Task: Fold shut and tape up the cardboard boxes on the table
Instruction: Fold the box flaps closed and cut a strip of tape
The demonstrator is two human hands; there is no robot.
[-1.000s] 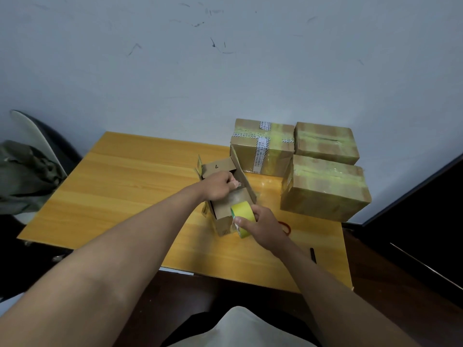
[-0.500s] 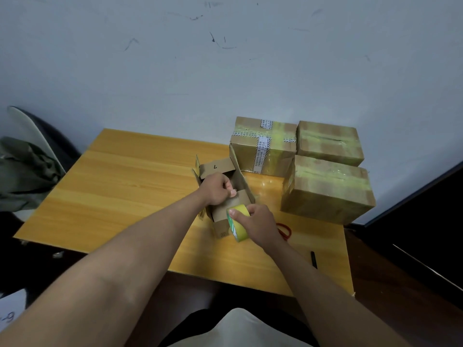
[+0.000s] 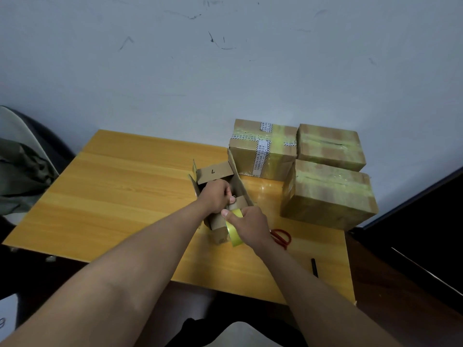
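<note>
A small open cardboard box (image 3: 217,172) stands mid-table with its far and right flaps up. My left hand (image 3: 217,196) is curled over the box's top, with fingers pinching at the near flap's edge; the tape end there is too small to make out. My right hand (image 3: 250,225) grips a yellow-green tape roll (image 3: 234,231) against the box's near side. Three taped-up boxes sit at the back right: one with printed white tape (image 3: 263,149), one behind it to the right (image 3: 329,146), one nearer (image 3: 328,196).
Red-handled scissors (image 3: 283,237) lie on the wooden table (image 3: 125,191) just right of my right hand. A black pen (image 3: 314,267) lies near the front right edge. A chair with a grey-green garment (image 3: 22,171) stands left of the table. A wall rises behind.
Both hands came closer together at the box's near flap. The tape roll shifted slightly left and down along the box's front, and the left hand slid toward the near edge.
</note>
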